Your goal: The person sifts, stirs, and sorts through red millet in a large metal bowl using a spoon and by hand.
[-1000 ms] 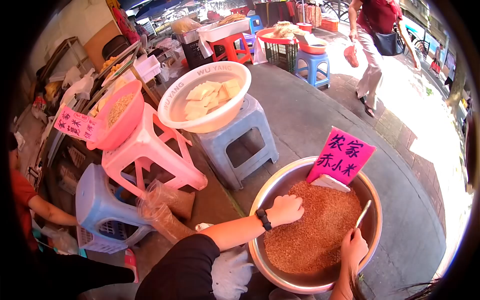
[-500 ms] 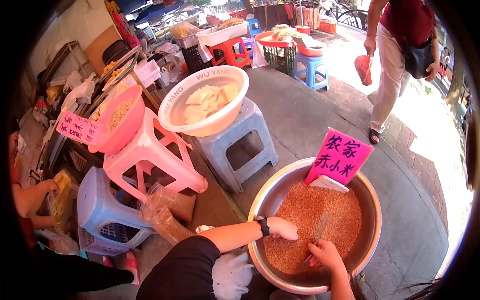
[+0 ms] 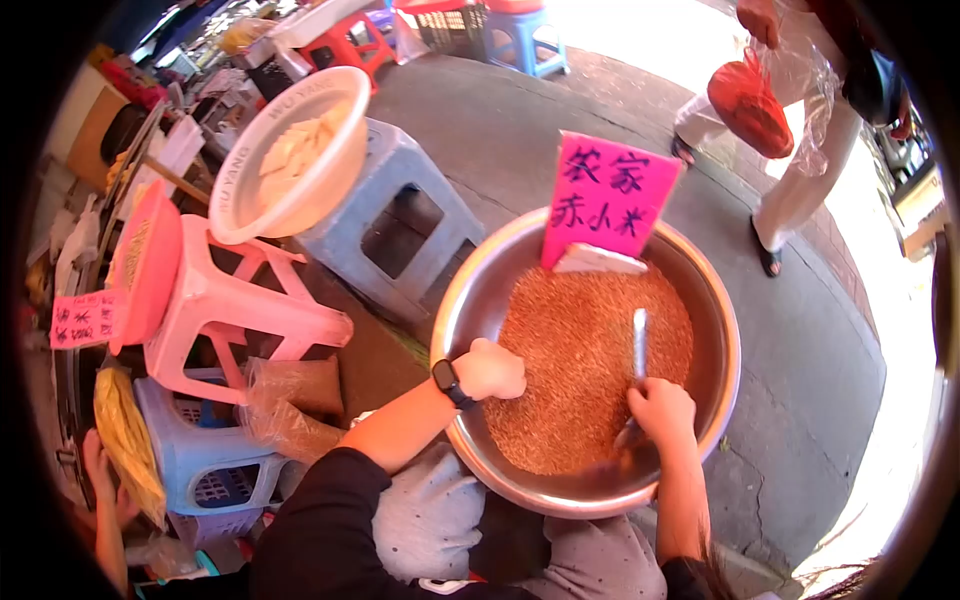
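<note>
A wide metal basin point(image 3: 727, 345) holds a heap of reddish-brown grain point(image 3: 570, 345). My right hand point(image 3: 665, 410) is closed around a metal spoon point(image 3: 640, 335) at the basin's right side. The spoon's handle points away from me, and its dark lower end is low by the grain, partly hidden by my fingers. My left hand point(image 3: 492, 370), with a black watch point(image 3: 452, 383) on the wrist, is curled over the basin's left side; what its fingers hold, if anything, is hidden. A pink handwritten sign point(image 3: 610, 200) stands on a white block point(image 3: 600, 260) at the grain's far edge.
To the left, a white basin point(image 3: 240, 200) of pale slabs rests on a blue stool point(image 3: 390, 200). A pink stool point(image 3: 250, 310) bears a pink basin point(image 3: 150, 260). Filled plastic bags point(image 3: 295, 400) lie below. A person carrying a red bag point(image 3: 750, 108) is at upper right.
My left hand has moved back toward the basin's left rim. The spoon now shows more plainly in my right hand. The view has shifted, and the person with the red bag appears closer.
</note>
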A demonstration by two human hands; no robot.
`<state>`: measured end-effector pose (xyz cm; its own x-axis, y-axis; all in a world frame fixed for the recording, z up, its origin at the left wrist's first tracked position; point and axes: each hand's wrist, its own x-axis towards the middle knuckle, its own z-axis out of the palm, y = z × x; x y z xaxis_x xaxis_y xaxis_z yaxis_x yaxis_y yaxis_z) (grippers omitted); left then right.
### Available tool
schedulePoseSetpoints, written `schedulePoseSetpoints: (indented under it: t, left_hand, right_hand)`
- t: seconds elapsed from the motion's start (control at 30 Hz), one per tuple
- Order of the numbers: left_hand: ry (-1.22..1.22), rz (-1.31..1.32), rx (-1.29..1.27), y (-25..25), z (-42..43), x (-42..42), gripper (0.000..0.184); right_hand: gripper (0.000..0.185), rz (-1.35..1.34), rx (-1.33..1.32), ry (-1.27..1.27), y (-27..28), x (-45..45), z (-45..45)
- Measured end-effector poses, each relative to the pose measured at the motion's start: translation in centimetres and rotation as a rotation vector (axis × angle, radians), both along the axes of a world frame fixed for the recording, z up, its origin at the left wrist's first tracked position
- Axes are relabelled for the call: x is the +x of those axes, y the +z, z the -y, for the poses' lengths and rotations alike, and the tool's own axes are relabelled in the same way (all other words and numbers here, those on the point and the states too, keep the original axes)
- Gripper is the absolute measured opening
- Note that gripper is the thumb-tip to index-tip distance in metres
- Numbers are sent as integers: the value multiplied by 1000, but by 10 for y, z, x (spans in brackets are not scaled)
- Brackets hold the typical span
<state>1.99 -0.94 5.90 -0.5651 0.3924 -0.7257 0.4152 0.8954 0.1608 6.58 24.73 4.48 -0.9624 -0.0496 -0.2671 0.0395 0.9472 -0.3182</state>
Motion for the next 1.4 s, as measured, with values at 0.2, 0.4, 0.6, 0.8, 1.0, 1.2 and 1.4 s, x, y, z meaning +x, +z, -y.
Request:
schedulePoseSetpoints:
  t: [0.2, 0.4, 0.6, 0.8, 1.0, 1.2, 1.4]
  left_hand:
    - [-66, 253, 115, -6, -15, 10, 43]
    - [317, 537, 679, -8, -4, -8, 41]
    - [385, -425, 393, 22, 2, -28, 35]
    - [454, -537, 782, -77, 15, -67, 42]
    - [490, -92, 751, -52, 5, -64, 52]
    - [743, 144, 1149, -33, 14, -72, 30]
    - [627, -352, 781, -53, 15, -64, 28]
  right_hand:
    - [29, 594, -526, 23, 6, 3, 24]
    - [25, 143, -898, -437, 2, -1, 21]
    - [14, -637, -428, -440, 3, -12, -13]
    - [20, -542, -302, -397, -4, -21, -8]
    - [35, -507, -333, -104, -6, -19, 0]
    - [29, -604, -543, -95, -1, -18, -2]
    - [29, -709, -249, -259, -5, -25, -16]
